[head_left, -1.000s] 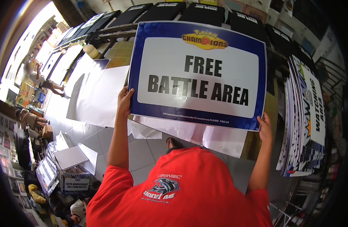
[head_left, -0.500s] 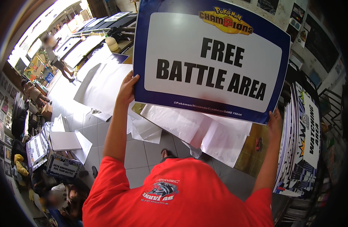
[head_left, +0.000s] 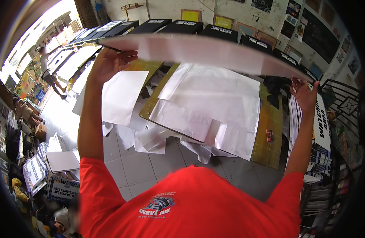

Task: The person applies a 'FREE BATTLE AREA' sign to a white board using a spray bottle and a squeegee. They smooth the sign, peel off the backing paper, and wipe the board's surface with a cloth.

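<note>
With arms raised, I hold a large sign board [head_left: 206,49] out in front of me, tipped nearly flat so its pale, plain face and thin edge show. My left hand [head_left: 113,63] grips its left end, the fingers curled below the board. My right hand [head_left: 304,93] is closed on the right end, fingers up against the edge. The printed face of the board is hidden from me. Below it lies a wide sheet of white paper [head_left: 214,91], creased and folded at the near side, on a yellow-green cutting mat [head_left: 271,148].
A second white sheet [head_left: 123,95] hangs at the table's left, with crumpled paper [head_left: 150,141] below. Black panels [head_left: 182,27] line the back wall. Stacked printed boards [head_left: 321,123] stand at right. More boards [head_left: 63,162] lie at left, and a person [head_left: 49,71] stands far left.
The board has tilted from facing me, blue border and print showing, to nearly edge-on with its pale side visible. Both hands have moved outward, and my view has shifted with them.
</note>
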A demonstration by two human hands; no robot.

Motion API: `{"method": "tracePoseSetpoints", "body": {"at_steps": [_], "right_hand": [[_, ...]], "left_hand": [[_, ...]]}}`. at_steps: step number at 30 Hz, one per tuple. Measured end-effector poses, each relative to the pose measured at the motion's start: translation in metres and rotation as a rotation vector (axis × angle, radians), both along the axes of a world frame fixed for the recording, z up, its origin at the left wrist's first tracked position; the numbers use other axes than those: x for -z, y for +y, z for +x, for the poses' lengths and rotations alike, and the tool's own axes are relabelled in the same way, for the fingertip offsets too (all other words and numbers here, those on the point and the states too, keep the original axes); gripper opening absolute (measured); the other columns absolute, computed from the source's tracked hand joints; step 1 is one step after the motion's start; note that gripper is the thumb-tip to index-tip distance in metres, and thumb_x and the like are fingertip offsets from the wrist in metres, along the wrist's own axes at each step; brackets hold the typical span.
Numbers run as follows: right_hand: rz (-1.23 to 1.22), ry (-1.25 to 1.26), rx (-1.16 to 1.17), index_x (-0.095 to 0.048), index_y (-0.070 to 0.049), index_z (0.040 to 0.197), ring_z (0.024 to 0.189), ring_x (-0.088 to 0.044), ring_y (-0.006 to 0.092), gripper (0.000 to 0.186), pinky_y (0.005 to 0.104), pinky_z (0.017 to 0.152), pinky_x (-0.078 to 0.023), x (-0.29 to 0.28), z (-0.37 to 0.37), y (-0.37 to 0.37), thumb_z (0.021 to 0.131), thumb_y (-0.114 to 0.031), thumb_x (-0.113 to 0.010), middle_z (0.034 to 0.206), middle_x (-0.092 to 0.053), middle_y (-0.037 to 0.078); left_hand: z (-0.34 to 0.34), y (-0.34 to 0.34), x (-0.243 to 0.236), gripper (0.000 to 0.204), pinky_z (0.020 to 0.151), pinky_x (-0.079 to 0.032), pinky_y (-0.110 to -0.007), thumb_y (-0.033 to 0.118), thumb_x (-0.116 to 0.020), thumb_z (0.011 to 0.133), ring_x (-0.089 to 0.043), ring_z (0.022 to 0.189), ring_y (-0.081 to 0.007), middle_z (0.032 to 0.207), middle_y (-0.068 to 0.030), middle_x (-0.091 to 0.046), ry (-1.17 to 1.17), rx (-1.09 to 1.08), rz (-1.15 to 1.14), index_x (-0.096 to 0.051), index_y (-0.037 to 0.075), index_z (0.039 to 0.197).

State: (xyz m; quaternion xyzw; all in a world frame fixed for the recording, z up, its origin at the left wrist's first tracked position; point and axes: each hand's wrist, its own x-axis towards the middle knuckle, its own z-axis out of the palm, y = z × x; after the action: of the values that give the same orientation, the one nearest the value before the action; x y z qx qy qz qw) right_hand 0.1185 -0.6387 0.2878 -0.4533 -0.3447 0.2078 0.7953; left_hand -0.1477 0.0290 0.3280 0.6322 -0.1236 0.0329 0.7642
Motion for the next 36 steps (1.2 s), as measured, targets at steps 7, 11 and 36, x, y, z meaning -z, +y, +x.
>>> {"method": "tracePoseSetpoints", "body": {"at_steps": [7,11,36], "right_hand": [[-0.39,-0.263,0.554,-0.06,-0.009,0.09,0.059,-0.045,0.0058,0.036,0.0233,0.057,-0.037,-0.067,-0.008,0.028,0.095,-0.044,-0.056,0.067,-0.053,-0.004],[-0.401,-0.301,0.652,-0.052,-0.014,0.07,0.056,-0.036,0.0058,0.038,0.0235,0.055,-0.03,-0.061,-0.061,0.101,0.097,-0.041,-0.054,0.061,-0.039,-0.007],[-0.221,-0.147,0.332,-0.059,-0.01,0.096,0.079,-0.05,0.0065,0.023,0.0261,0.077,-0.039,0.015,-0.09,0.145,0.1,-0.032,-0.051,0.084,-0.055,-0.005]], "left_hand": [[-0.092,0.011,-0.035,0.029,0.049,-0.031,-0.024,0.034,-0.05,0.097,-0.041,0.055,-0.0082,0.069,-0.0013,-0.053,-0.04,-0.66,0.489,-0.056,0.006,0.092],[-0.152,0.026,-0.018,0.039,0.045,-0.026,-0.024,0.04,-0.059,0.091,-0.033,0.048,-0.0059,0.057,0.0055,-0.039,0.025,-0.853,0.758,-0.05,0.01,0.066],[-0.247,0.017,0.078,0.026,0.077,-0.049,-0.025,0.017,-0.059,0.095,-0.06,0.083,-0.0092,0.096,-0.0055,-0.066,-0.048,-0.806,0.18,-0.061,-0.004,0.109]]}}
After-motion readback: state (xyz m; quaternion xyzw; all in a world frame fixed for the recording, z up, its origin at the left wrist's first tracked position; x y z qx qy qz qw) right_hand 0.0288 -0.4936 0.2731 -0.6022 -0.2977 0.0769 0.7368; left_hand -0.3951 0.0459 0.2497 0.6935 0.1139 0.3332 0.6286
